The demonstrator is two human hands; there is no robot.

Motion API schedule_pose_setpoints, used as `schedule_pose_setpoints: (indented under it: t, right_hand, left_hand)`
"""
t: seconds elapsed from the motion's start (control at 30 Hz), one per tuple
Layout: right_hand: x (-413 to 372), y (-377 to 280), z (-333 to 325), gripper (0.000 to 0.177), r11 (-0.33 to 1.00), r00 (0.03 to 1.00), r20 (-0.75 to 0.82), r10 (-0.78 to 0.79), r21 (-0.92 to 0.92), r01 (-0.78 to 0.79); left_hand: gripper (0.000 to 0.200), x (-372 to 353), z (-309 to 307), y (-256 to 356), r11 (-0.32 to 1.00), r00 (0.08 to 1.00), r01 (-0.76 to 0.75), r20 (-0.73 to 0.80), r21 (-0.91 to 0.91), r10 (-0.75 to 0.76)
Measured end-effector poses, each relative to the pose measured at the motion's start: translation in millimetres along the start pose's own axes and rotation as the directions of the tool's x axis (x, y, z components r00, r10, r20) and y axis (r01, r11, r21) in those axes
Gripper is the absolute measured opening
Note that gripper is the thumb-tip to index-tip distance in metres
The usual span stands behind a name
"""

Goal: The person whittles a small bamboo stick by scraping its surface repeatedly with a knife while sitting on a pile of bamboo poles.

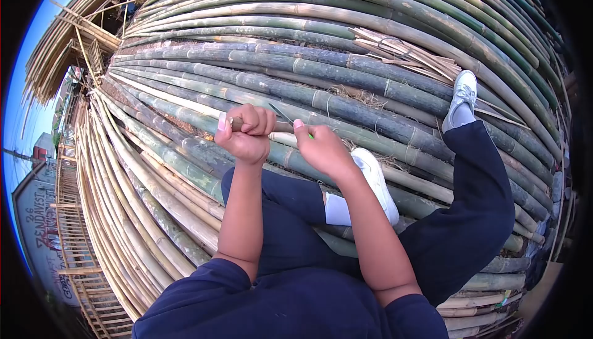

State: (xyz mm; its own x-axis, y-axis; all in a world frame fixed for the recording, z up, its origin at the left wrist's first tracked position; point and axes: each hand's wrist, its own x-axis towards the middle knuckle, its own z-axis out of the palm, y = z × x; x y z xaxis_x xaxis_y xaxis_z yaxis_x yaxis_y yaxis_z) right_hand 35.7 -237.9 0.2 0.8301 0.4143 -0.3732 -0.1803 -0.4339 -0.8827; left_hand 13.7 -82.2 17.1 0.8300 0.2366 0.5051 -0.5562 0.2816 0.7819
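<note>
My left hand (247, 132) is wrapped round one end of a short brownish stick (281, 126), held level above the bamboo poles. Close to its right, my right hand (322, 147) is closed on a knife; a bit of green handle shows by the fingers, and the thin dark blade (281, 113) slants up and left across the stick. The thumb of my right hand lies at the stick's right end. Most of the knife's handle is hidden in my fingers.
Long green and tan bamboo poles (370, 129) lie all around beneath me. A bundle of split strips (407, 55) rests on them at upper right. My white shoes (463, 92) are on the poles. A bamboo fence (80, 246) stands at left, before a building (40, 221).
</note>
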Motion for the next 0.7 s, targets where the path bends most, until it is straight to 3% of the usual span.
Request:
schedule_pose_setpoints:
  t: [0.1, 0.13, 0.27, 0.5, 0.7]
  right_hand:
    - [-28.7, -21.8, -2.0, 0.059, 0.990, 0.998, -0.005, 0.067, -0.125, -0.067]
    - [-35.3, -19.5, 5.2, 0.059, 0.988, 0.997, -0.063, -0.038, -0.151, 0.028]
    - [-52.7, -20.3, 23.1, 0.057, 0.971, 0.977, -0.071, -0.200, -0.151, 0.187]
    - [-38.3, -17.6, 20.1, 0.056, 0.977, 0.988, -0.036, -0.150, -0.158, 0.143]
    - [-46.9, -22.7, 5.8, 0.055, 0.962, 0.978, -0.136, -0.157, -0.246, 0.120]
  left_hand:
    - [0.053, -13.4, -6.0, 4.3, 0.998, 0.999, -0.042, 0.018, -0.045, 0.043]
    - [0.053, -15.4, -7.3, 6.8, 0.997, 0.997, -0.065, 0.033, -0.033, 0.066]
    - [0.052, -25.5, -13.6, 10.3, 0.994, 0.994, -0.107, -0.018, -0.023, 0.107]
    - [0.053, -27.5, -6.4, 7.2, 0.991, 0.991, -0.132, 0.006, -0.024, 0.133]
    - [0.057, -20.3, 22.6, -4.3, 0.995, 0.995, -0.094, 0.032, -0.038, 0.095]
